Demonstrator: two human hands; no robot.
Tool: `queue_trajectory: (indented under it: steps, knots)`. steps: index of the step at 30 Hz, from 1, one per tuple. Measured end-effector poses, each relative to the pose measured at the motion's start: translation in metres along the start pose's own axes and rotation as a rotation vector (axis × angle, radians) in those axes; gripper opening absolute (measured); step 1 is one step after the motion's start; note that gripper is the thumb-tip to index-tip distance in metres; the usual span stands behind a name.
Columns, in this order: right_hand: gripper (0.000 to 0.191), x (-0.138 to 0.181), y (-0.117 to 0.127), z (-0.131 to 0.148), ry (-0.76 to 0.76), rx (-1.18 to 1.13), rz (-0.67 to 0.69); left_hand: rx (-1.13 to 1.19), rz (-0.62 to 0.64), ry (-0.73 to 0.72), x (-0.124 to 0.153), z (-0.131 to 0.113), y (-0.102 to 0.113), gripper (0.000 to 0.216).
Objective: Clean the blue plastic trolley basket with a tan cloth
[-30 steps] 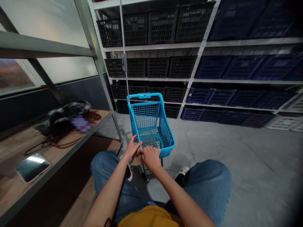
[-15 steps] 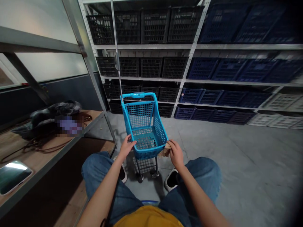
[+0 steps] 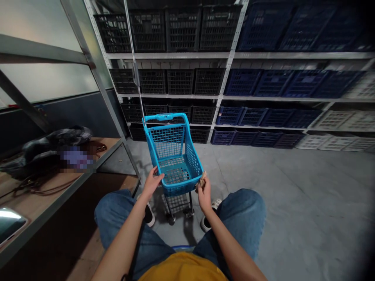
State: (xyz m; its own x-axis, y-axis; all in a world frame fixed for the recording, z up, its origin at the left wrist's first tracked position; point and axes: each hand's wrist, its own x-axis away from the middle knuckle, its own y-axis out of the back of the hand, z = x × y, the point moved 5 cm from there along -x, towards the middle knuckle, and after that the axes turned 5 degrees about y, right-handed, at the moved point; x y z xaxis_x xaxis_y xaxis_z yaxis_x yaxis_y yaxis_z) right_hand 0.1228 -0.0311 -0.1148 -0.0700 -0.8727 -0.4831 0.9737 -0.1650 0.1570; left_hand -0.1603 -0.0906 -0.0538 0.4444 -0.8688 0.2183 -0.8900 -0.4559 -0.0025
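Observation:
A small blue shopping cart [image 3: 195, 156] stands on the floor between my feet, its basket facing me. My left hand [image 3: 152, 182] grips the rim at the basket's near left corner, thumb on top and fingers over the side. At the near right corner, my right hand [image 3: 204, 191] is closed on a crumpled tan cloth [image 3: 202, 179], which touches the basket there. Part of the cloth is hidden by the fingers. A metal pole [image 3: 135, 70] with a dark grip rises from the cart's far left side, by the handle.
Behind the cart stands a white shelf rack [image 3: 222, 92] with black crates [image 3: 180, 80], dark blue crates [image 3: 274, 82] and white crates [image 3: 331, 118]. On my left, a wooden bench [image 3: 114, 146] in a metal frame bears a dark plaid garment [image 3: 55, 142] and a tablet-like slab [image 3: 11, 224].
My right hand has turned more upright and drawn the cloth in against the basket's corner. My left hand stays on the rim. The whole view has shifted slightly, so the scene sits farther left.

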Motion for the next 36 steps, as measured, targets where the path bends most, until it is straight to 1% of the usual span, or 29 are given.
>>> queue_trajectory:
  steps: [2,4,7,10,13,15,17,18,19,20,21,23,24,25,27,29,31,33,36]
  knots:
    - [0.04,0.0,0.004,-0.002,-0.009,-0.064,0.039,-0.008,-0.004,0.002,0.0,0.0,0.001,0.073]
    - [0.032,-0.006,0.01,0.0,-0.016,-0.083,0.049,-0.008,-0.008,0.004,0.0,0.0,0.001,0.073]
    - [0.018,-0.012,0.007,0.01,-0.004,-0.017,-0.004,-0.009,-0.005,-0.015,0.0,0.0,-0.002,0.072]
    - [0.011,0.002,-0.014,0.024,0.02,0.1,-0.115,-0.017,0.007,-0.052,0.0,0.004,-0.007,0.072]
    - [0.013,0.028,-0.04,0.038,0.062,0.168,-0.143,-0.028,0.001,-0.07,-0.001,0.006,-0.009,0.073]
    - [0.016,0.04,-0.05,0.048,0.127,0.183,-0.076,-0.042,-0.009,-0.068,-0.002,0.006,-0.007,0.073]
    - [0.018,0.042,-0.054,0.057,0.236,0.158,0.097,-0.053,-0.016,-0.056,-0.002,0.004,-0.003,0.072]
    - [0.019,0.04,-0.054,0.06,0.294,0.127,0.202,-0.056,-0.015,-0.049,-0.003,0.002,-0.001,0.071]
    - [0.019,0.035,-0.051,0.063,0.333,0.09,0.277,-0.058,-0.012,-0.041,-0.003,0.001,0.001,0.07]
    - [0.019,0.029,-0.045,0.063,0.343,0.061,0.291,-0.058,-0.008,-0.033,-0.004,0.001,0.003,0.07]
    - [0.018,0.02,-0.036,0.06,0.324,0.045,0.242,-0.058,-0.004,-0.026,-0.004,0.0,0.004,0.07]
    - [0.016,0.006,-0.019,0.048,0.224,0.047,0.058,-0.058,0.001,-0.019,-0.004,0.0,0.005,0.069]
    - [0.016,0.003,-0.014,0.039,0.162,0.056,-0.023,-0.06,-0.001,-0.018,-0.004,0.0,0.005,0.069]
    - [0.017,0.003,-0.012,0.028,0.103,0.059,-0.07,-0.062,-0.004,-0.017,-0.003,0.0,0.004,0.069]
    - [0.015,0.013,-0.017,0.005,-0.026,0.031,-0.078,-0.06,-0.01,-0.018,-0.003,0.0,0.003,0.069]
    - [0.009,0.027,-0.025,-0.016,-0.146,-0.008,-0.064,-0.051,-0.013,-0.012,-0.002,0.0,0.003,0.071]
    - [0.005,0.035,-0.03,-0.027,-0.218,-0.028,-0.069,-0.035,-0.006,-0.005,0.0,-0.001,0.002,0.073]
    - [0.01,0.031,-0.028,-0.026,-0.247,-0.026,-0.121,-0.019,0.009,0.007,0.001,-0.001,0.001,0.074]
    - [0.028,0.013,-0.017,-0.012,-0.252,-0.033,-0.247,0.008,0.023,0.037,0.003,-0.001,-0.001,0.075]
